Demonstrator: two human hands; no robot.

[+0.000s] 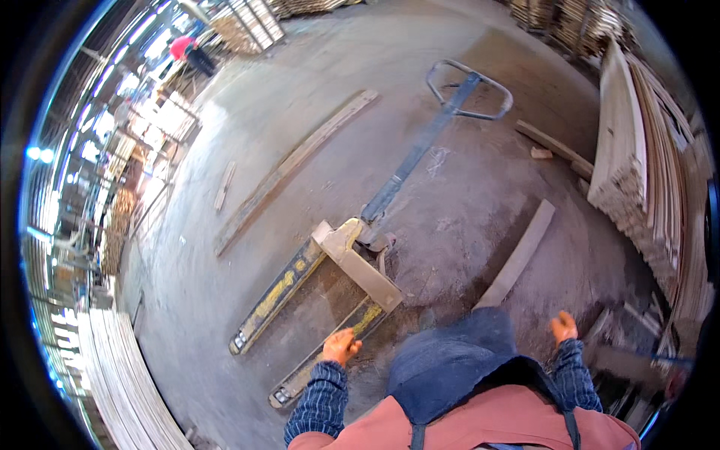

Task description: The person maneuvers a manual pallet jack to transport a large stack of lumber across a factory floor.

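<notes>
My left hand (341, 347), in an orange glove, appears over the near fork of a yellow pallet jack (367, 276). Its fingers curl in, with nothing seen in them; I cannot tell whether it touches the fork. My right hand (563, 327), gloved alike, is held out at the lower right, apart from other things. Its fingers are bent and nothing shows in them. The jack's worn forks point to the lower left. A long dark handle (424, 146) leans from its head toward the upper right and ends in a grey loop grip (487, 116).
Long boards lie on the floor, one left of the jack (296, 171) and one right of it (517, 253). Tall stacks of thin wood sheets (626, 142) stand at the right. Another stack (124, 382) is at the lower left. A person in red (187, 52) bends far off.
</notes>
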